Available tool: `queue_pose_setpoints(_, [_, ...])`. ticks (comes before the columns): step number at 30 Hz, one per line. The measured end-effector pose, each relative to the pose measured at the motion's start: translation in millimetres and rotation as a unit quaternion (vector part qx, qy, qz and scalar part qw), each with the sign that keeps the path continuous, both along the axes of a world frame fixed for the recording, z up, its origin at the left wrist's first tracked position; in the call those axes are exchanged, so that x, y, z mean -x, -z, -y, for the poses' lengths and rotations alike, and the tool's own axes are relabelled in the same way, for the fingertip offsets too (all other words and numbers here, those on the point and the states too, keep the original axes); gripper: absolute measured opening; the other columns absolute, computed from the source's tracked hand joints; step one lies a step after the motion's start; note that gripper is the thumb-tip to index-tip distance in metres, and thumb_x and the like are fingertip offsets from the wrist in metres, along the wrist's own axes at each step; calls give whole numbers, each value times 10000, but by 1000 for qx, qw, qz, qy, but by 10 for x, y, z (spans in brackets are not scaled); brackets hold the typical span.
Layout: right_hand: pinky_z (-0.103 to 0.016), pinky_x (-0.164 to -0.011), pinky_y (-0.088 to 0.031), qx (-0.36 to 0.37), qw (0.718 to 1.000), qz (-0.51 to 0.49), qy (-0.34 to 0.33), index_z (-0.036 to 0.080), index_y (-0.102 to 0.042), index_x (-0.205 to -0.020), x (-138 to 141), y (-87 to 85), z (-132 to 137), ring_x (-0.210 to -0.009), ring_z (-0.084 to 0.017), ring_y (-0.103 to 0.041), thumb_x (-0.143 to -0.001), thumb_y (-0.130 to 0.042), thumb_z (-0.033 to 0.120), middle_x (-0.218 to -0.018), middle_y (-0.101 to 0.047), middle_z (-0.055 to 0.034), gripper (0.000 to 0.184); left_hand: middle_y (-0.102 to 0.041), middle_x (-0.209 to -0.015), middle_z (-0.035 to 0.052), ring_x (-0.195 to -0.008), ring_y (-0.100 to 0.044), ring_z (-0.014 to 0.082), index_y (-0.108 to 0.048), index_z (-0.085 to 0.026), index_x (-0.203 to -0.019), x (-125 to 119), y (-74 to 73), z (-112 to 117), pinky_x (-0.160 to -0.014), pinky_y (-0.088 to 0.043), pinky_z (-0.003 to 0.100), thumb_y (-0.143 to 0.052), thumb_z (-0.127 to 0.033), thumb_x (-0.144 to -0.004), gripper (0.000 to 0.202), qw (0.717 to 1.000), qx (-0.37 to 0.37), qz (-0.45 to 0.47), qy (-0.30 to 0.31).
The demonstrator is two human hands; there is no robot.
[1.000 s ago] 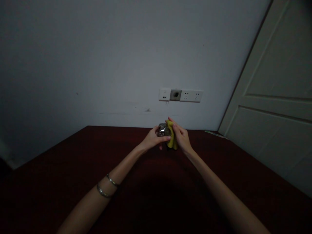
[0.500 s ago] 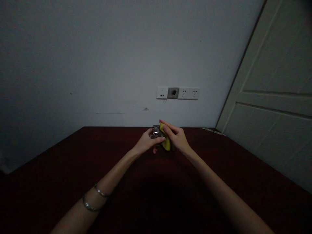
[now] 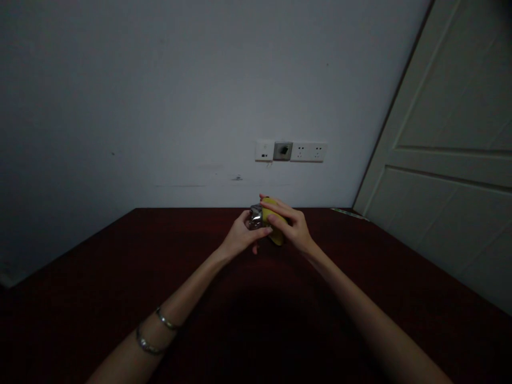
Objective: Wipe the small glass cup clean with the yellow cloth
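My left hand (image 3: 240,234) is closed around a small shiny, see-through object (image 3: 256,216) that looks like glass. Its exact kind is hard to make out in the dim light. My right hand (image 3: 294,224) grips a yellow cloth (image 3: 276,234) and presses it against the right side of the shiny object. Fingers of both hands cover part of the object and the cloth. Both are held over the dark red table (image 3: 192,250), near its far edge.
Behind the table rises a pale wall (image 3: 180,106) with a row of sockets (image 3: 308,152). A panelled door (image 3: 444,160) stands on the right. A thin printed strip (image 3: 349,214) lies at the table's far right edge.
My right fingers have shifted on the yellow cloth, which now lies flatter and further over the shiny object. My left hand has stayed nearly in place.
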State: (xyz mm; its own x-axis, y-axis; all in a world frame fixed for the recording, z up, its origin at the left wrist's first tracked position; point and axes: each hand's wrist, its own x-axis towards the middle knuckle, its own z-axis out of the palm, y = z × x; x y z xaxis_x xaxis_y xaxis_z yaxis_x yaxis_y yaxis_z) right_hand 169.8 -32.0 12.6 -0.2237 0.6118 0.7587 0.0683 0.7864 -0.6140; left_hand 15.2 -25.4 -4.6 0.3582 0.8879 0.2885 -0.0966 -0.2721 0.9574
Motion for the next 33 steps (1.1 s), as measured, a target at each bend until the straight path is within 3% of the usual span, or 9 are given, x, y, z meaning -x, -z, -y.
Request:
queue_pose_setpoints(4, [-454, -1040, -353, -26, 999, -8, 21, 327, -653, -1075, 43, -22, 64, -1204, -215, -500, -827, -567, 367, -1277, -567, -2, 266, -571, -752, -14, -423, -514, 62, -403, -153, -1072, 14, -3, 5, -336, -420, 183, -768, -374, -589, 644, 1000, -28, 5, 4])
queue_pose_setpoints(7, [-431, -1036, -366, 36, 998, -54, 21, 284, -662, -1076, 80, -10, 14, -1172, -220, -531, -829, -546, 431, -1222, -612, -23, 310, -578, -794, 0, -474, -530, 73, -412, -163, -1094, 41, -5, 22, -367, -424, 180, -782, -347, -572, 665, 998, -54, -10, 12])
queue_pose_setpoints(10, [-430, -998, -410, 117, 987, -108, 18, 221, -676, -1056, 99, 7, -50, -1118, -239, -572, -828, -528, 477, -1174, -642, -50, 374, -593, -884, 40, -637, -582, 117, -449, -159, -1074, 60, -12, 35, -468, -464, 187, -804, -307, -536, 661, 995, -95, -27, 5])
queue_pose_setpoints(12, [-438, -982, -424, 133, 983, -125, 25, 207, -680, -1045, 98, 7, -58, -1086, -243, -593, -828, -529, 476, -1157, -650, -61, 378, -590, -894, 46, -689, -582, 131, -458, -159, -1065, 60, -21, 44, -493, -471, 187, -808, -297, -529, 655, 994, -108, -34, 2])
queue_pose_setpoints(19, [-433, -1024, -374, -47, 998, 16, 37, 315, -665, -1058, 28, -106, 130, -1181, -218, -521, -825, -567, 355, -1278, -567, -3, 256, -550, -779, -1, -503, -496, 70, -433, -155, -1053, 24, -81, 79, -354, -421, 170, -768, -369, -592, 609, 999, -49, -22, -4])
queue_pose_setpoints(21, [-444, -1020, -378, -66, 996, 36, 38, 336, -653, -1070, 21, -136, 162, -1180, -212, -520, -827, -564, 320, -1294, -552, 10, 259, -556, -770, 0, -488, -494, 68, -441, -151, -1064, 25, -92, 80, -350, -423, 176, -768, -370, -592, 615, 999, -49, -23, -1])
queue_pose_setpoints(29, [-410, -1030, -367, 22, 999, 4, 48, 318, -656, -1078, 17, -140, 79, -1140, -198, -548, -849, -525, 360, -1180, -636, -2, 266, -554, -743, -18, -464, -497, 63, -457, -147, -1031, 35, -88, 58, -338, -425, 177, -788, -357, -556, 616, 999, -38, -24, 11])
queue_pose_setpoints(33, [-447, -1052, -320, 56, 994, 80, -58, 333, -521, -1250, -142, -180, 77, -1223, -238, -469, -801, -573, 381, -1324, -523, 9, 454, -569, -676, -15, -397, -507, 73, -465, -127, -1005, 49, -83, 29, -328, -428, 194, -725, -466, -613, 580, 999, -15, -10, 41])
